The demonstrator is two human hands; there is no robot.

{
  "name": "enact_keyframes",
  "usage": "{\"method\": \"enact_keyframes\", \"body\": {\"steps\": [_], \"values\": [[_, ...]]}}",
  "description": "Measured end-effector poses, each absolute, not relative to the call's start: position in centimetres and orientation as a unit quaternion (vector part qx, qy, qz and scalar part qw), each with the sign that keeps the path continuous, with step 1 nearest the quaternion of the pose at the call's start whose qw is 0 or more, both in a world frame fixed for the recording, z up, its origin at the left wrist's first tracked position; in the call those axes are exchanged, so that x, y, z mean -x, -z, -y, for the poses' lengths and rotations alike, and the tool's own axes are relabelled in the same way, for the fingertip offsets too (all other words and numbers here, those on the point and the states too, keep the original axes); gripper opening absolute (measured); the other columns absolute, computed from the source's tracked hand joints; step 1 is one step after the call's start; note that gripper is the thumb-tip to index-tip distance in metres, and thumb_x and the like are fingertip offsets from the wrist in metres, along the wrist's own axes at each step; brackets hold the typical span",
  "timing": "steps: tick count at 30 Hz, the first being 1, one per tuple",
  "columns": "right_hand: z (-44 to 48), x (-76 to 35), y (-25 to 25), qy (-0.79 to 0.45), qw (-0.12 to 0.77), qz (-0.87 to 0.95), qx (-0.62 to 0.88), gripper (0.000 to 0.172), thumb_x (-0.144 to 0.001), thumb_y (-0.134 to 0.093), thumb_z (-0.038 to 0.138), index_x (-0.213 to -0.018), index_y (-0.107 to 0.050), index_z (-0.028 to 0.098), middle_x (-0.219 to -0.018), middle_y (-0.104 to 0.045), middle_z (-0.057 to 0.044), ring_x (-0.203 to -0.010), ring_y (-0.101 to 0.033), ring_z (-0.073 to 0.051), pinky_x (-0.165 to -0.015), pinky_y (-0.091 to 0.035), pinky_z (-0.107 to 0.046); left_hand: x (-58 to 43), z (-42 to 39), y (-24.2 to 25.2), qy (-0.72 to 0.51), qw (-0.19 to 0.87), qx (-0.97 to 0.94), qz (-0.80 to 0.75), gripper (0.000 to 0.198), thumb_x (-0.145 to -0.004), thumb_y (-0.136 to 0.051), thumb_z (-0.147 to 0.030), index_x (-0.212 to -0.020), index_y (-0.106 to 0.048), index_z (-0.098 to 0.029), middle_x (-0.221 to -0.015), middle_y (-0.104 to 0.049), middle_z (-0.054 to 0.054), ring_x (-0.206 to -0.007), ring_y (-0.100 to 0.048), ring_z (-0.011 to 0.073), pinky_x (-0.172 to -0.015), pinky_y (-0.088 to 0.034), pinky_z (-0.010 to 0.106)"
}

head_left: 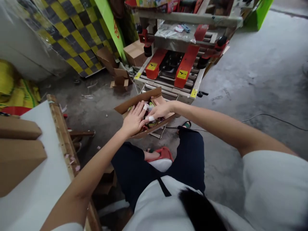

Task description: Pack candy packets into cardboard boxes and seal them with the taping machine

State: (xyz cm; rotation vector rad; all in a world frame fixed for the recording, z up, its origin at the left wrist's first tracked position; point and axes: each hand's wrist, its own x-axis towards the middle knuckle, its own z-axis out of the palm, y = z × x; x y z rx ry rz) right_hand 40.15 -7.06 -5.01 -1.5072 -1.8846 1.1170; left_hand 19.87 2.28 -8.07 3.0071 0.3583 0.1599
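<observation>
An open cardboard box (154, 129) stands in front of my knees at the near end of the roller machine, its flaps raised. Colourful small packets (152, 105) fill it, though my hands cover most of them. My left hand (134, 120) lies flat on the packets at the left side, fingers stretched out. Over the right side, my right hand (160, 109) rests on the contents with its fingers spread, close to the left fingertips. White tape or wrapping shows on a finger of each hand.
The carton-sealing machine (192, 64) with rollers and red guides stands ahead. To the left, a white-topped table (56, 146) bears closed cartons (19, 160). Small open cartons (121, 78) lie on the floor beside the machine. A cable (276, 118) crosses the floor at right.
</observation>
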Motion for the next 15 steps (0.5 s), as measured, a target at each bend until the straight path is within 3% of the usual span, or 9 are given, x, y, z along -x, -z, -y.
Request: {"method": "enact_keyframes", "body": {"steps": [3,5,7,9,12,15], "values": [[6.1,-40.7,5.2,-0.551,0.172,0.67,0.467,0.037,-0.072,-0.086,0.053,-0.076,-0.08,0.016,-0.075,-0.077,-0.002,-0.082,-0.069,-0.019,-0.095,-0.052,-0.033,-20.3,-1.9,7.8,-0.016,0.039,-0.993,-0.114,0.069,-0.101,-0.049,-0.04,-0.161,-0.035,-0.009,-0.172,-0.019,0.021,-0.162,-0.013,0.033,-0.131,-0.017,0.054],[6.2,-41.1,5.1,-0.572,0.199,0.66,0.444,0.051,-0.056,-0.092,0.062,-0.074,-0.078,0.017,-0.071,-0.075,0.0,-0.077,-0.07,-0.02,-0.092,-0.053,-0.034,-20.4,-1.8,7.7,-0.008,0.04,-0.993,-0.111,0.069,-0.101,-0.051,-0.04,-0.161,-0.036,-0.009,-0.172,-0.019,0.02,-0.162,-0.013,0.0328,-0.131,-0.017,0.053],[6.7,-41.3,5.0,-0.553,0.21,0.685,0.426,0.063,-0.042,-0.095,0.065,-0.082,-0.078,0.019,-0.079,-0.076,0.0,-0.089,-0.072,-0.023,-0.103,-0.05,-0.038,-20.3,-2.0,7.6,-0.002,0.051,-0.993,-0.108,0.071,-0.102,-0.048,-0.043,-0.162,-0.033,-0.009,-0.173,-0.018,0.02,-0.163,-0.011,0.0323,-0.131,-0.017,0.054],[7.4,-41.3,5.2,-0.506,0.183,0.731,0.419,0.078,-0.032,-0.099,0.06,-0.098,-0.079,0.021,-0.1,-0.079,-0.003,-0.115,-0.068,-0.03,-0.119,-0.035,-0.049,-20.2,-2.5,7.3,0.016,0.077,-0.992,-0.101,0.077,-0.102,-0.046,-0.05,-0.164,-0.027,-0.009,-0.173,-0.014,0.02,-0.163,-0.007,0.0327,-0.131,-0.014,0.054],[7.9,-41.4,5.5,-0.459,0.137,0.761,0.437,0.087,-0.037,-0.101,0.049,-0.117,-0.076,0.026,-0.125,-0.074,-0.007,-0.138,-0.054,-0.036,-0.126,-0.011,-0.061,-19.9,-3.9,6.7,0.059,0.153,-0.984,-0.072,0.091,-0.099,-0.046,-0.064,-0.167,-0.018,-0.011,-0.174,-0.006,0.019,-0.163,0.001,0.0342,-0.131,-0.007,0.055],[7.6,-41.8,5.3,-0.476,0.138,0.744,0.448,0.071,-0.049,-0.098,0.043,-0.116,-0.077,0.03,-0.124,-0.075,-0.004,-0.135,-0.057,-0.034,-0.126,-0.013,-0.06,-19.6,-5.4,5.8,0.092,0.234,-0.967,-0.03,0.113,-0.086,-0.051,-0.082,-0.169,-0.011,-0.016,-0.174,-0.001,0.017,-0.162,0.004,0.0373,-0.131,-0.006,0.055]]}}
